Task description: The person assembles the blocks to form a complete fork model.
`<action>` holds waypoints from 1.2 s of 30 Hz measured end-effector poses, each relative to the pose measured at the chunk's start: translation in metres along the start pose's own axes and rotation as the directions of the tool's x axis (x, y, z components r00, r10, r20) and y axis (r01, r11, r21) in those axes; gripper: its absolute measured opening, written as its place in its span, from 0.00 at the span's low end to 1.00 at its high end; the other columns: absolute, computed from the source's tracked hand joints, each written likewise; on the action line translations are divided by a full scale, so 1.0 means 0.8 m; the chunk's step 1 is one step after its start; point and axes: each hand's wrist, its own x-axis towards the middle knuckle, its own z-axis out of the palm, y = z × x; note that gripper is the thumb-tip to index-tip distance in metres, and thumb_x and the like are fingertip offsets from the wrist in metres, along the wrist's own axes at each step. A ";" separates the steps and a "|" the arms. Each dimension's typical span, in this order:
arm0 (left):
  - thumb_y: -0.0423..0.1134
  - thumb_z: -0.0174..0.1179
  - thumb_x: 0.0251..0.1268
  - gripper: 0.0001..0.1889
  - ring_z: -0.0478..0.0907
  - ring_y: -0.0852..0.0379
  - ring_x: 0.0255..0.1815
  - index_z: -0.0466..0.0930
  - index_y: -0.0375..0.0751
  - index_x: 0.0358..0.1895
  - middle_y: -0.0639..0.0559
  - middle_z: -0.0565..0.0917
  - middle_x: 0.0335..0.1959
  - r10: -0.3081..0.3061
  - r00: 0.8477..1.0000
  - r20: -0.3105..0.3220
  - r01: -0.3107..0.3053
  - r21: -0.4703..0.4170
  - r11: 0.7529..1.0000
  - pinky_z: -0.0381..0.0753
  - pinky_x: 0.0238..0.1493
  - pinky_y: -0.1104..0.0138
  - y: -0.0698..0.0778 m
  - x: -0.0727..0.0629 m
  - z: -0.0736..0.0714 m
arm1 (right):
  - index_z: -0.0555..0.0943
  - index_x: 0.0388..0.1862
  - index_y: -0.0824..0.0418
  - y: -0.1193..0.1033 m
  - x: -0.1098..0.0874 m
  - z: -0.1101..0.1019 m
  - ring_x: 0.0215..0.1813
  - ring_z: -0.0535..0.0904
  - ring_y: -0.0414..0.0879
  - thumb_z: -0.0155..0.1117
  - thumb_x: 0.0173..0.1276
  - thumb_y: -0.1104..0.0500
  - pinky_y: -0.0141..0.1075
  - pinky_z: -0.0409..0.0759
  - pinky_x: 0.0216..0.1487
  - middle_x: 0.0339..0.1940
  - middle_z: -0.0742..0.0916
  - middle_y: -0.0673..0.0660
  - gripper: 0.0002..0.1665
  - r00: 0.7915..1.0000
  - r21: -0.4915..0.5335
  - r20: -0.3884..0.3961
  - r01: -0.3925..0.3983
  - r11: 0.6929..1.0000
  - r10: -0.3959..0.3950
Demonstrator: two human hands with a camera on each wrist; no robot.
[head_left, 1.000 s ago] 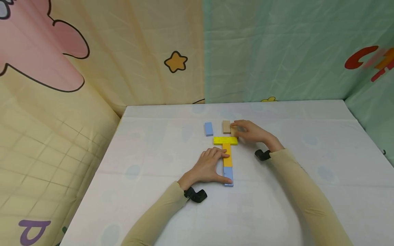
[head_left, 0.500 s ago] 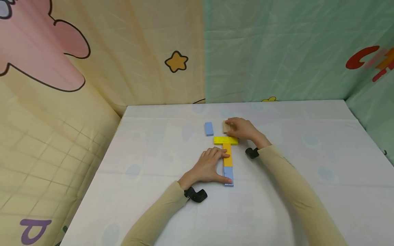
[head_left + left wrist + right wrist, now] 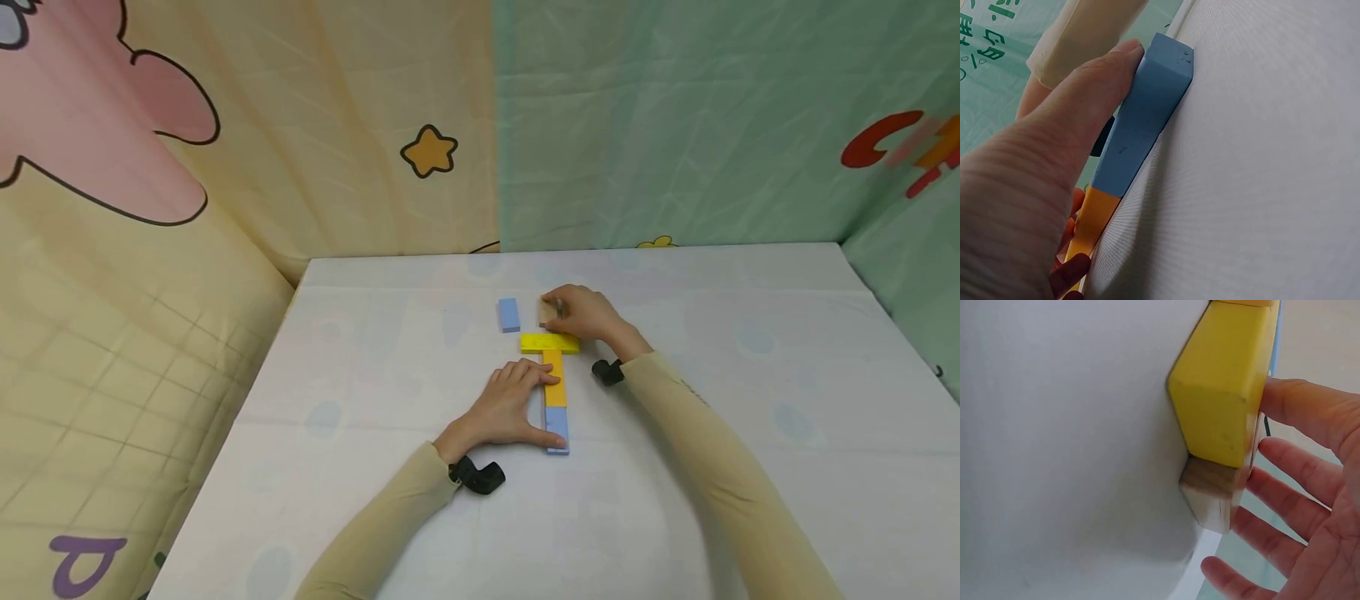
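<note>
Flat toy blocks form a T: a yellow block [image 3: 542,342] lies crosswise above an orange block [image 3: 555,395], with a blue block [image 3: 556,421] at the lower end. My left hand [image 3: 504,408] rests on this stem, thumb tip on the blue block and a fingertip on the orange one. Just beyond the crosspiece, my right hand [image 3: 592,317] pinches a wooden block [image 3: 546,311] between thumb and fingers. In the right wrist view, another wooden block [image 3: 1210,490] shows beside the yellow block's end, below the right fingers. That hand hides it in the head view.
A separate blue block [image 3: 509,315] lies left of the wooden block. White cloth covers the table [image 3: 360,358], and printed curtains [image 3: 360,108] hang behind its far edge. Each wrist wears a black camera mount [image 3: 477,477].
My right hand has moved left from the right wooden block to the left one, which has shifted slightly left. The left hand stays in place.
</note>
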 end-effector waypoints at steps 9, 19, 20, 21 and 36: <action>0.72 0.66 0.38 0.47 0.58 0.57 0.61 0.67 0.51 0.63 0.57 0.62 0.67 -0.008 1.000 0.018 0.009 -0.009 1.000 0.59 0.57 0.62 0.000 0.000 0.001 | 0.73 0.62 0.67 0.005 -0.004 -0.002 0.56 0.72 0.57 0.69 0.62 0.55 0.50 0.67 0.59 0.59 0.77 0.64 0.32 0.999 0.002 0.020 0.040 0.999 -0.040; 0.73 0.66 0.37 0.47 0.58 0.57 0.62 0.67 0.52 0.63 0.58 0.61 0.67 -0.010 1.000 0.018 0.010 -0.001 1.000 0.59 0.57 0.63 0.000 0.001 0.001 | 0.72 0.63 0.68 0.010 -0.003 0.000 0.46 0.72 0.55 0.63 0.67 0.53 0.48 0.72 0.52 0.54 0.79 0.65 0.30 1.000 0.095 0.003 -0.029 0.995 0.029; 0.73 0.66 0.37 0.47 0.58 0.57 0.62 0.67 0.52 0.63 0.58 0.61 0.67 -0.010 1.000 0.017 0.010 0.000 1.000 0.59 0.57 0.63 0.000 0.001 0.001 | 0.72 0.63 0.68 0.010 -0.002 0.001 0.45 0.72 0.55 0.62 0.67 0.54 0.47 0.72 0.51 0.53 0.79 0.65 0.29 0.999 0.090 -0.006 -0.031 0.995 0.032; 0.73 0.66 0.37 0.47 0.58 0.57 0.61 0.67 0.52 0.63 0.57 0.62 0.67 -0.011 1.000 0.016 0.011 0.001 1.000 0.59 0.56 0.63 0.000 0.001 0.001 | 0.73 0.62 0.69 0.010 -0.002 0.001 0.45 0.72 0.55 0.62 0.68 0.54 0.47 0.72 0.50 0.52 0.80 0.65 0.29 0.999 0.079 -0.015 -0.031 0.996 0.032; 0.73 0.66 0.37 0.47 0.59 0.58 0.61 0.67 0.52 0.62 0.58 0.62 0.67 -0.011 1.000 0.012 0.011 0.007 1.000 0.60 0.55 0.63 0.001 0.001 0.001 | 0.77 0.57 0.68 0.009 -0.003 0.004 0.50 0.73 0.57 0.63 0.67 0.54 0.49 0.70 0.53 0.51 0.80 0.64 0.25 0.997 0.055 -0.061 -0.040 0.998 0.044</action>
